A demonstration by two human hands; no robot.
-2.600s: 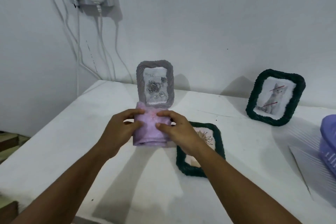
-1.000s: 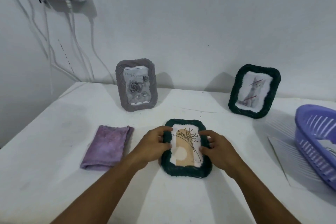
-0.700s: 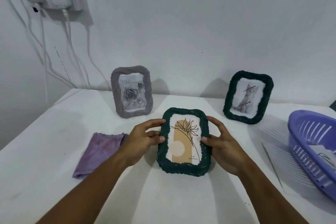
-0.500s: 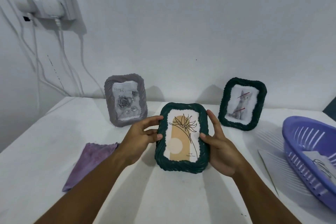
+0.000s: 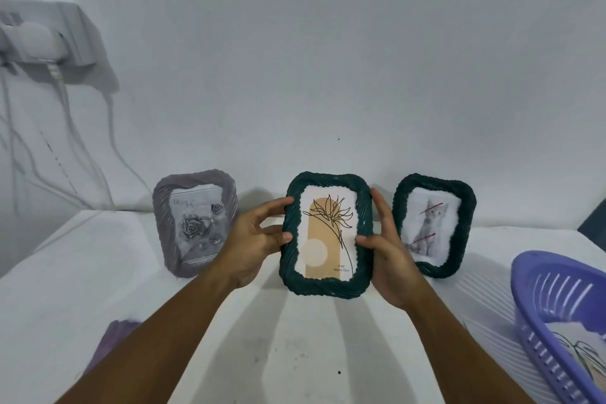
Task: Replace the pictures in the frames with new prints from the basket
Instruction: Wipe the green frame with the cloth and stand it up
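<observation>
Two frames stand at surface [image 5: 314, 354] back edge: rose frame [image 5: 196, 223] left, cat frame [image 5: 433, 225] right. Basket [image 5: 557, 315] at right edge, print [image 5: 587, 357] inside. Cloth [image 5: 110, 343] front left.

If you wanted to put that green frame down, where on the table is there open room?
Bare table lies in front, between the forearms, and at the back between the grey frame and the cat frame. The right side is crowded by the purple basket; the purple cloth takes the near left.
</observation>
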